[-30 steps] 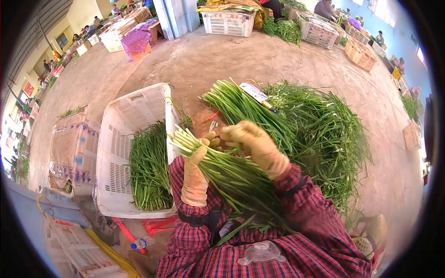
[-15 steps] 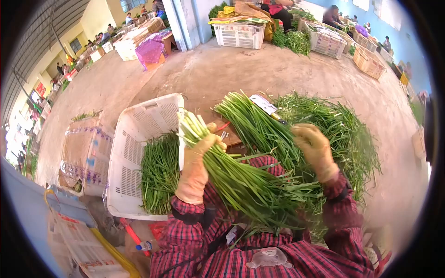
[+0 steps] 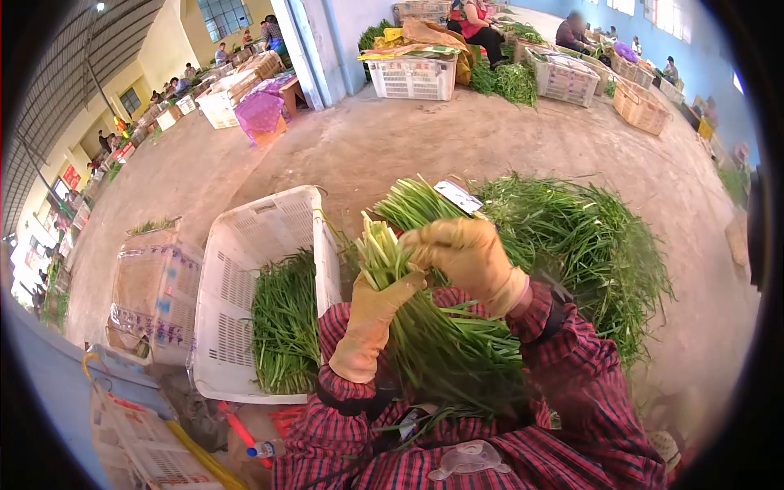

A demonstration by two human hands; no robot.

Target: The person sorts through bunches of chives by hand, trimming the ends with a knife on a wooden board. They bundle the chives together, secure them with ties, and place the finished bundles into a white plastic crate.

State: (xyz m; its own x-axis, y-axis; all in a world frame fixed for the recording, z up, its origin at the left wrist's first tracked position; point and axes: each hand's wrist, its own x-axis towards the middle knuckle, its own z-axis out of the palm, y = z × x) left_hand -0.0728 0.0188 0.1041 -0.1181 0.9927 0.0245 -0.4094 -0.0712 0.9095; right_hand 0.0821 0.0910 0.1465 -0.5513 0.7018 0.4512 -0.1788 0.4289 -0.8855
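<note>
My left hand (image 3: 371, 322), in a yellowish glove, is wrapped round a bunch of long green stalks (image 3: 441, 347), pale ends up and leaves trailing down to the right over my lap. My right hand (image 3: 474, 257), gloved too, is bent beside the pale ends; its fingertips are pressed together near the stalks, and what they grip is too small to make out. Behind my right hand lies another bunch of stalks (image 3: 408, 202), partly hidden, with a white card-like object (image 3: 457, 197) at its right. A large loose heap of greens (image 3: 572, 245) spreads to the right.
A white crate (image 3: 222, 318) with greens inside stands at my left, beside a taped carton (image 3: 151, 286). A bottle (image 3: 265, 449) lies at lower left. Crates (image 3: 412, 79) and seated people (image 3: 572, 33) are farther back, near a pillar (image 3: 314, 49).
My right hand has moved left from over the heap to the pale ends of the held bunch. My left hand, still gripping the bunch, is slightly lower and farther right. The view has shifted slightly.
</note>
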